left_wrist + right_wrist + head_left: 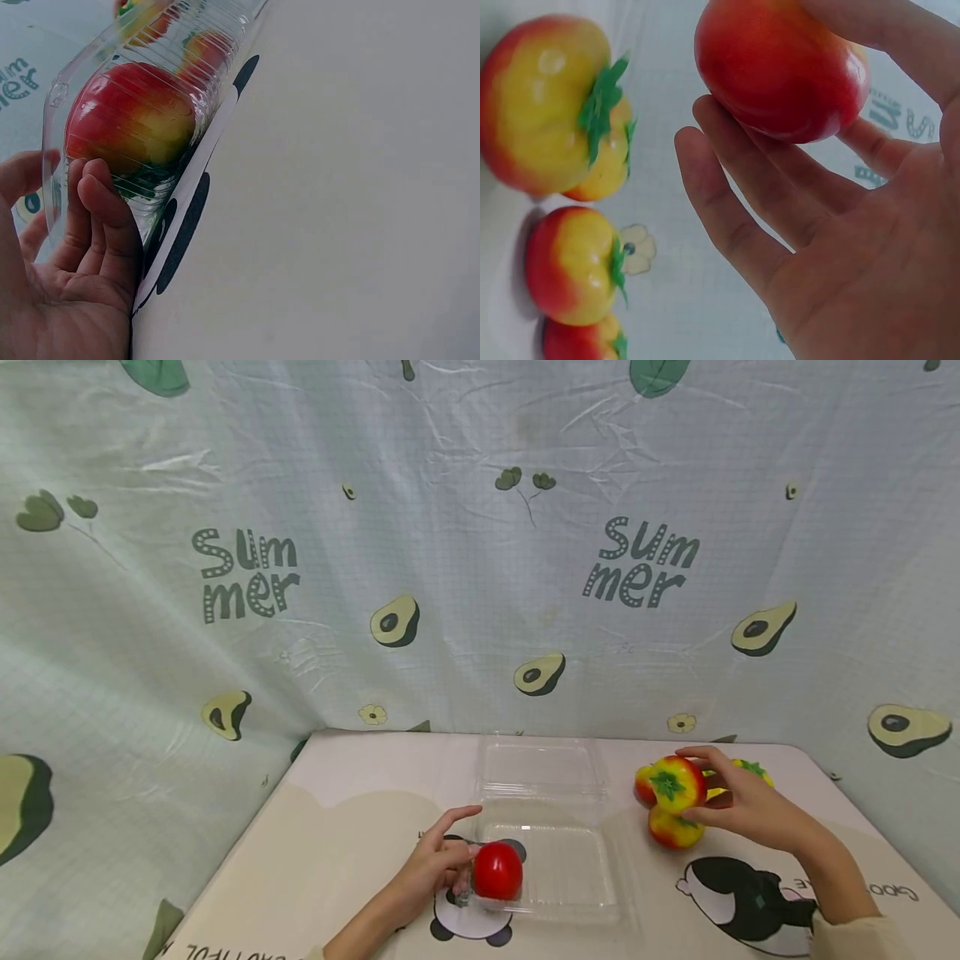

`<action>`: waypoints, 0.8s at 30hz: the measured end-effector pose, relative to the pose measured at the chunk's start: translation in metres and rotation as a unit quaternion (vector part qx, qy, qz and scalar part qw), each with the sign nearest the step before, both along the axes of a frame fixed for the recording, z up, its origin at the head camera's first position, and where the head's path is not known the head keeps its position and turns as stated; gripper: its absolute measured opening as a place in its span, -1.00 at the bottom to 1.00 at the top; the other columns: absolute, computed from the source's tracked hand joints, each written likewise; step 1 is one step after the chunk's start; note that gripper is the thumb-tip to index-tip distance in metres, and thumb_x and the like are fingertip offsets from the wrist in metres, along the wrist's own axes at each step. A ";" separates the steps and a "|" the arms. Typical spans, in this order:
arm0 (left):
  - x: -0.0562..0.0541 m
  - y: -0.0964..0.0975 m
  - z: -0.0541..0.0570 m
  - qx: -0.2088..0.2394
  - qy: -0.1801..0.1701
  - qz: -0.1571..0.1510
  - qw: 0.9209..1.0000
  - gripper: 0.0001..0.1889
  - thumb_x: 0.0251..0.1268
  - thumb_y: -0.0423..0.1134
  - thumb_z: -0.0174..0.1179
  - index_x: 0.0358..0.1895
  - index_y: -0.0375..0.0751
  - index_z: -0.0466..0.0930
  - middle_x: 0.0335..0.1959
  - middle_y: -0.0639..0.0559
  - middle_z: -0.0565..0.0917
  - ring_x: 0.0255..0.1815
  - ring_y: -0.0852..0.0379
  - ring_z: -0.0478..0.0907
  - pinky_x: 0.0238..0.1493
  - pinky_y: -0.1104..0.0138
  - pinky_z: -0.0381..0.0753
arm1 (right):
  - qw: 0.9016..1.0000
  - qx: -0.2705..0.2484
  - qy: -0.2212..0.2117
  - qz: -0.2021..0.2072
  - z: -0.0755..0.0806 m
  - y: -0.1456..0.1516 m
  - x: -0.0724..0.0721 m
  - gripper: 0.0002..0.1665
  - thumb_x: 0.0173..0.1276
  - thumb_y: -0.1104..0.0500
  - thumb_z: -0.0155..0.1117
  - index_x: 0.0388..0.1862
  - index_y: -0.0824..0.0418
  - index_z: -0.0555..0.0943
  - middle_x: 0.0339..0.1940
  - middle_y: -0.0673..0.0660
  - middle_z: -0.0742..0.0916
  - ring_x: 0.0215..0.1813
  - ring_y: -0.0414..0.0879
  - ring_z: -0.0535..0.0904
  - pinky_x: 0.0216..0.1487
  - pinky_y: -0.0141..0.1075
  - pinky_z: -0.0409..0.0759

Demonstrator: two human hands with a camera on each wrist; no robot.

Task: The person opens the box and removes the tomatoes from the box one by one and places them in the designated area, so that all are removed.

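My right hand (738, 802) holds a red-and-yellow persimmon (780, 82) between thumb and fingers. Its green leafy top faces the head camera. Close below and behind it are more persimmons, one of them (673, 829) right under it. My left hand (435, 860) rests at the left side of a clear plastic box (577, 906), several fingers bent against its wall and one stretched along the rim. Inside the box, at the front left corner near my left fingers, sits a persimmon (497, 870), showing red from above. The left wrist view shows its leafy underside through the ribbed wall.
The box's clear lid (540, 764) lies folded open behind it, toward the back of the table (337, 827). A pale curtain (465, 552) printed with avocados hangs along the back and sides. Persimmons (574, 266) stand in a group at the back right.
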State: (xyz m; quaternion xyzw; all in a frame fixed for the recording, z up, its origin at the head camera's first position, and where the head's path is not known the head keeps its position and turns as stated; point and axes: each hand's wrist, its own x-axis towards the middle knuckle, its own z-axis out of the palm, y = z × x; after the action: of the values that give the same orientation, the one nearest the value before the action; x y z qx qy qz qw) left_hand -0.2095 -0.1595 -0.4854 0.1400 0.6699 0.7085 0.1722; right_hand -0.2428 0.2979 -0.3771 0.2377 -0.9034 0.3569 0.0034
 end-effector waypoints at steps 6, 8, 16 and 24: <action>0.001 0.000 0.001 -0.002 0.004 0.000 1.000 -0.28 0.48 -0.24 0.11 0.63 -0.15 0.06 -0.59 0.15 0.52 -0.58 0.24 0.44 -0.41 0.45 0.57 | 1.000 0.015 -0.001 -0.011 -0.002 0.005 -0.001 -0.05 0.32 0.10 0.50 0.56 0.16 0.21 0.35 0.32 0.56 0.12 -0.37 0.55 -0.03 -0.47 0.66; 0.001 0.000 0.001 -0.003 0.005 -0.001 1.000 -0.28 0.49 -0.24 0.10 0.63 -0.15 0.05 -0.59 0.15 0.52 -0.57 0.24 0.44 -0.41 0.45 0.57 | 1.000 0.022 0.000 -0.014 -0.003 0.007 -0.002 -0.06 0.32 0.09 0.50 0.56 0.15 0.22 0.36 0.32 0.55 0.16 -0.25 0.58 -0.03 -0.48 0.66; 0.000 0.000 0.000 -0.008 0.002 0.002 1.000 -0.29 0.49 -0.21 0.11 0.63 -0.10 0.06 -0.58 0.14 0.52 -0.57 0.22 0.45 -0.40 0.43 0.57 | 0.999 0.033 0.008 -0.021 -0.007 0.019 -0.005 -0.06 0.28 0.11 0.52 0.53 0.20 0.23 0.35 0.37 0.56 0.16 -0.11 0.64 -0.04 -0.50 0.65; -0.002 0.000 -0.001 -0.004 0.002 -0.003 1.000 -0.29 0.50 -0.22 0.12 0.63 -0.12 0.06 -0.59 0.16 0.53 -0.57 0.23 0.44 -0.42 0.44 0.56 | 0.998 0.035 0.003 -0.049 -0.014 0.036 -0.005 -0.05 0.25 0.12 0.55 0.48 0.25 0.21 0.31 0.37 0.54 0.16 0.06 0.60 -0.04 -0.54 0.61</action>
State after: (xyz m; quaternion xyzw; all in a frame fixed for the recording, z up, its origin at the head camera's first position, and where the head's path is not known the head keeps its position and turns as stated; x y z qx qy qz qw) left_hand -0.2114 -0.1599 -0.4865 0.1426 0.6725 0.7051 0.1740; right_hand -0.2476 0.3343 -0.3915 0.1939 -0.9257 0.3244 0.0150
